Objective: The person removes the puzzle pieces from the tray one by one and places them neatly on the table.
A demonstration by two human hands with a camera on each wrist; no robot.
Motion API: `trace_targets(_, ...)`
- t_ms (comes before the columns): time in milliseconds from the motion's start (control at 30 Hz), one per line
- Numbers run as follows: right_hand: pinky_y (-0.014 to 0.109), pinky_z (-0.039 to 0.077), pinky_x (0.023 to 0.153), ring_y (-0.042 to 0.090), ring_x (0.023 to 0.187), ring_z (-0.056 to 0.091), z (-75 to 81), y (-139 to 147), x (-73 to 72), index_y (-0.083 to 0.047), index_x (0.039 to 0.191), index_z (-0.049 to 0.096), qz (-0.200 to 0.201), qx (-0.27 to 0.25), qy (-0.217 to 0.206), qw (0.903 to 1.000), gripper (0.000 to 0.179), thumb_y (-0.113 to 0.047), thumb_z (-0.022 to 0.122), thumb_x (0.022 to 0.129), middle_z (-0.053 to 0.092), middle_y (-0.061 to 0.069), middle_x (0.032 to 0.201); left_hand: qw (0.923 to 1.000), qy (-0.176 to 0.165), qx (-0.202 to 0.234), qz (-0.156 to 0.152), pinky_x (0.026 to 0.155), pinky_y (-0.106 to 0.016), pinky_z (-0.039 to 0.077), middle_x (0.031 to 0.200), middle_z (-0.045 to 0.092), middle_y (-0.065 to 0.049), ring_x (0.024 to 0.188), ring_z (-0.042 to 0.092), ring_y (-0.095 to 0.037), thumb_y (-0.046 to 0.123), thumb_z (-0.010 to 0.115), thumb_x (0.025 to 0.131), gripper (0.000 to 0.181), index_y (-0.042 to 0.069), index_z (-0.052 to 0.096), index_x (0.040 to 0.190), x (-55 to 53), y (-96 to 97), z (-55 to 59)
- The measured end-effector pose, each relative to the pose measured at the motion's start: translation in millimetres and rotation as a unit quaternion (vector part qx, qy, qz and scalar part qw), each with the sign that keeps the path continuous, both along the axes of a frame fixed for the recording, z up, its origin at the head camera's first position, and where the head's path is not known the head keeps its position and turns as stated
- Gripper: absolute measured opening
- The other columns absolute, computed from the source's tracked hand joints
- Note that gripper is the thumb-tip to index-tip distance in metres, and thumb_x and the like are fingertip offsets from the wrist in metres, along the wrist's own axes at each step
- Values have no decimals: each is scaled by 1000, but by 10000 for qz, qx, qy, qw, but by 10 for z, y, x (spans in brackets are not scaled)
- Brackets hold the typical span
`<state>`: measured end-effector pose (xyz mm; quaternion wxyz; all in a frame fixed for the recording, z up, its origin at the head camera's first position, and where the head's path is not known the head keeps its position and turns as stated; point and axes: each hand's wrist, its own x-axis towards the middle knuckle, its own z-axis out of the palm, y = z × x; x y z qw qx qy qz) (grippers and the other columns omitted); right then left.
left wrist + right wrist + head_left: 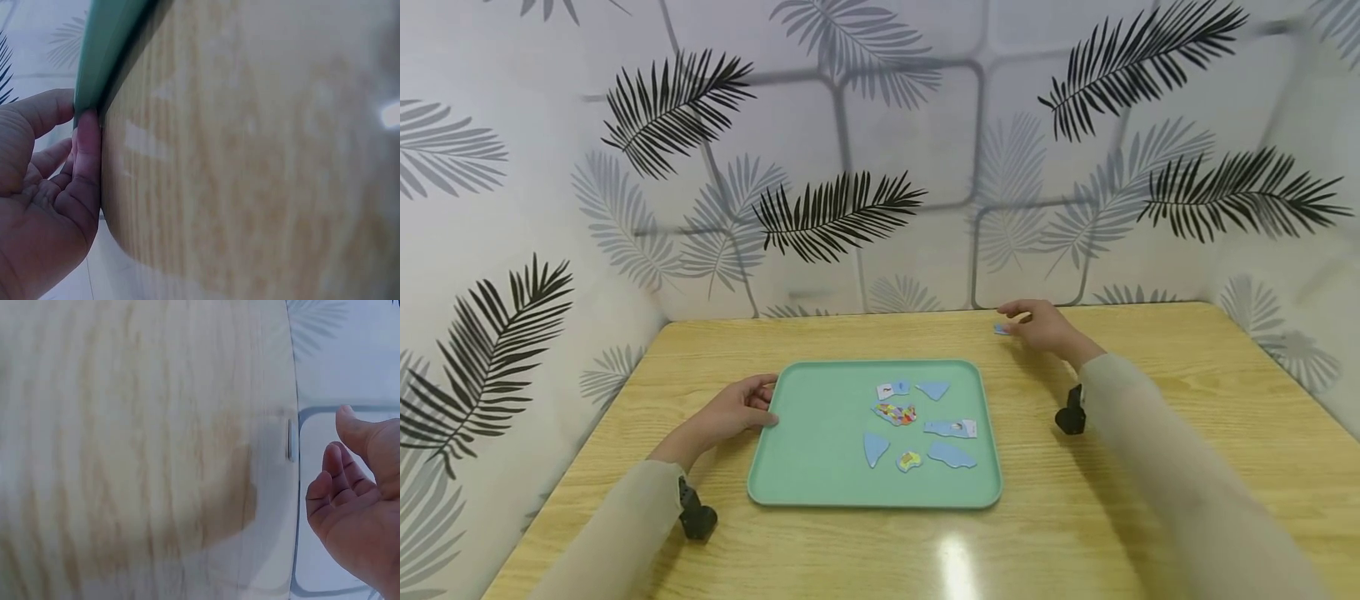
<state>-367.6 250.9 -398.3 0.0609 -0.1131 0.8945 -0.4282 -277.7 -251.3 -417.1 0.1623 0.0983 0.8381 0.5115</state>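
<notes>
My left hand (pixel 735 411) holds the left edge of a green tray (pixel 808 433), thumb and fingers at its rim. In the left wrist view the fingertips meet the green rim (pixel 103 56) just above the wood. Toward the back of the table, my right hand (pixel 1043 327) hovers by a small blue puzzle piece (pixel 1002 329). The right wrist view shows this thin piece (pixel 290 440) lying on the wood, apart from the loosely bent fingers; nothing is in that hand.
Several flat, irregular pieces lie on the tray's right half, among them a multicoloured piece (pixel 897 413), a yellowish piece (pixel 908 461) and a blue triangular piece (pixel 933 389). The wooden table (pixel 850 550) ends at a leaf-patterned wall (pixel 925 250).
</notes>
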Motion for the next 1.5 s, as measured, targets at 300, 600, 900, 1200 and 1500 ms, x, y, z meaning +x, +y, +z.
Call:
trace_targets(300,51,45,90,40,111,50,60,-126,163,3,136,51,249,-235,145,9993,40,-12,56,99,46,27,133,10000,23,-17,-1,75,-26,49,114,48,-17,96,45,-24,-3,68,87,72,-7,30,147,17,13,27)
trace_targets(600,46,47,85,34,104,54,140,-327,397,3,134,53,514,-512,323,9968,39,-10,60,97,50,27,128,10000,56,-48,6,75,-27,49,114,49,-17,97,46,-25,-3,68,86,72,-7,31,147,20,10,23)
trace_targets(900,41,47,82,29,98,55,91,-487,539,3,134,53,806,-721,135,9940,41,-12,61,97,51,26,126,10000,57,-66,-6,76,-28,49,115,48,-18,97,45,-24,-2,68,87,72,-8,29,147,31,26,35)
trace_targets(1200,31,48,78,27,95,55,51,-690,680,7,130,55,1158,-820,136,9898,40,-8,64,94,54,27,121,10000,76,-43,-13,74,-26,48,115,47,-18,97,44,-24,-3,68,86,73,-8,28,147,45,28,45)
trace_targets(1500,30,46,72,21,83,54,-31,-866,712,4,125,60,1202,-492,-52,9915,41,-9,72,88,58,18,112,10000,54,-68,32,75,-28,49,115,47,-18,97,45,-25,-2,68,87,73,-7,29,148,45,25,35)
